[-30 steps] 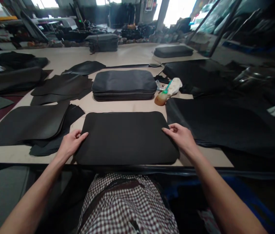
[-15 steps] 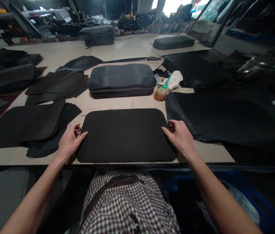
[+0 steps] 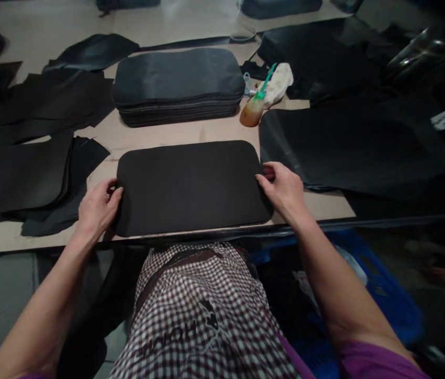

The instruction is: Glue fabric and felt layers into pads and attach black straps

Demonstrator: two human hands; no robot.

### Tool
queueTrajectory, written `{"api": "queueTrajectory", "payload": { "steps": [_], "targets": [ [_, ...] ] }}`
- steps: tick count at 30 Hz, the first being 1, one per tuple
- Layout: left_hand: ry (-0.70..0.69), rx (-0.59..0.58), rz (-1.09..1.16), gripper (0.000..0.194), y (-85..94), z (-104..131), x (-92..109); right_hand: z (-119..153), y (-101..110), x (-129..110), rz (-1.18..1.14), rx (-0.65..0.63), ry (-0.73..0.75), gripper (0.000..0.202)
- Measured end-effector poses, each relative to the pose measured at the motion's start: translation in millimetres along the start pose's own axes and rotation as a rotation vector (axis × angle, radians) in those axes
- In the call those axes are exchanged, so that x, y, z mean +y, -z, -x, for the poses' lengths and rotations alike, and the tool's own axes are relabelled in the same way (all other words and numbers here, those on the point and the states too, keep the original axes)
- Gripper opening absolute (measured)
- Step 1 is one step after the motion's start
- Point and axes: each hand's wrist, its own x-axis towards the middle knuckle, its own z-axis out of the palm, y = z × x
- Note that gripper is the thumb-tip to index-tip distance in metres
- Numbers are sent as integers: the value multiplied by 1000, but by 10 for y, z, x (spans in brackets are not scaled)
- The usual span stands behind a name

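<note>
A flat black panel with rounded corners (image 3: 189, 187) lies near the table's front edge, right in front of me. My left hand (image 3: 98, 208) grips its left edge, thumb close along the rim and fingers curled. At the opposite short edge, my right hand (image 3: 281, 188) pinches the panel between thumb and bent fingers. Behind it stands a thick stack of similar black panels (image 3: 179, 79). A bottle of amber liquid with a green top (image 3: 252, 111) leans beside that stack, next to a whitish cloth (image 3: 280, 84).
Loose dark panels and offcuts (image 3: 17, 179) cover the left of the table (image 3: 167, 131). On the right lie large black sheets (image 3: 344, 145). Below the front edge sits a blue crate (image 3: 394, 300). Another dark stack (image 3: 281, 8) is at the back.
My view has tilted down, so the table appears higher in the picture and the background is cut off. Both hands stay at the panel's two short edges.
</note>
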Motion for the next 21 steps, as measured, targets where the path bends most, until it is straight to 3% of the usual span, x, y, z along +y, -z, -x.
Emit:
{"api": "queueTrajectory", "payload": {
  "steps": [3,7,9,13,17,21],
  "targets": [
    [-28,-21,-32,53,3,3,-49,29,57,-21,80,-18,39,29],
    [-231,99,-84,65,-59,1,59,-186,76,-61,97,28,89,34],
    [-400,116,-10,67,-120,7,232,-490,4,-77,-37,48,48,37],
    [-677,-10,12,65,-274,48,622,-1319,-291,-124,-234,86,-109,57],
    [-762,-17,-102,64,-428,73,769,-1945,-583,-194,-214,186,-196,79],
    [-749,-9,-144,63,-473,61,746,-2133,-656,-231,-213,194,-197,69]
  ]
}}
